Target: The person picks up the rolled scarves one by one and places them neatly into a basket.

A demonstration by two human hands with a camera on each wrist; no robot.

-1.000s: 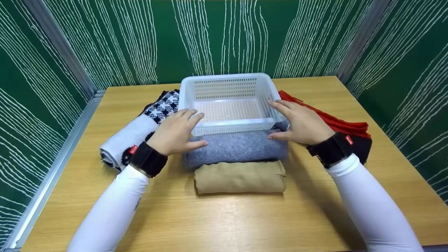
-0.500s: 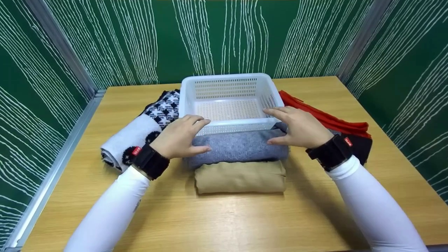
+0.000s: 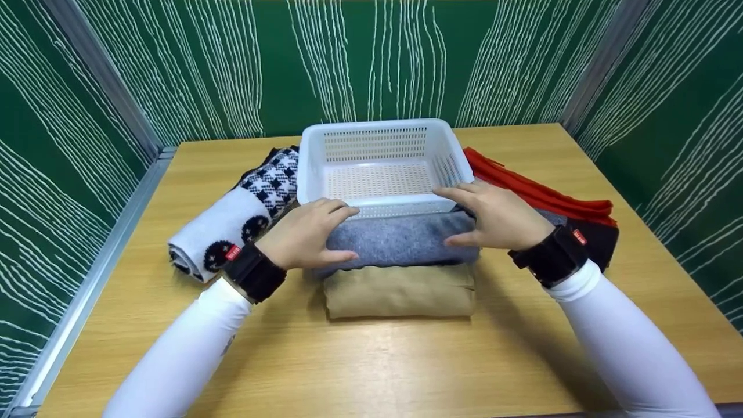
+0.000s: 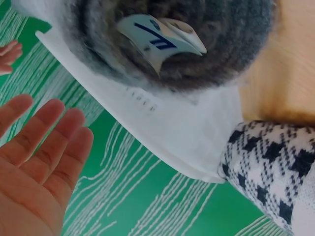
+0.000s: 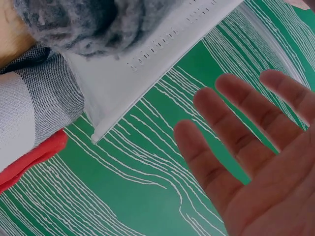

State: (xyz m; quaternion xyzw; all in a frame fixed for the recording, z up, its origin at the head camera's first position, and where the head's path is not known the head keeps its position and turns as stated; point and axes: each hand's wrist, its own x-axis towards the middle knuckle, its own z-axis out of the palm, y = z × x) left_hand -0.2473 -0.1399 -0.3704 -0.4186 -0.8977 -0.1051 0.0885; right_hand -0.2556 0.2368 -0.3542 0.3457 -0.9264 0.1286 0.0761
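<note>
A grey fuzzy rolled cloth (image 3: 400,241) lies crosswise in front of a white plastic basket (image 3: 377,204). My left hand (image 3: 307,233), fingers spread and thumb out, hovers by the left end of that roll. Over its right end is my right hand (image 3: 493,216), with the thumb apart from the fingers. In the left wrist view a white label (image 4: 152,42) shows inside the coiled end of the grey roll, and the left fingers (image 4: 66,152) are extended with nothing in them. The right wrist view likewise shows straight fingers (image 5: 241,132) beside the basket.
Nearest me lies a tan rolled cloth (image 3: 400,292). Left of the basket are a white roll with black patches (image 3: 223,229) and a black-and-white patterned cloth (image 3: 276,177). A red cloth (image 3: 534,188) and a dark item (image 3: 595,238) lie to the right. Green walls enclose the table.
My left hand has moved right and a little nearer to me, closer to the grey roll. My right hand has shifted slightly left and down. The cloths and basket stay in place.
</note>
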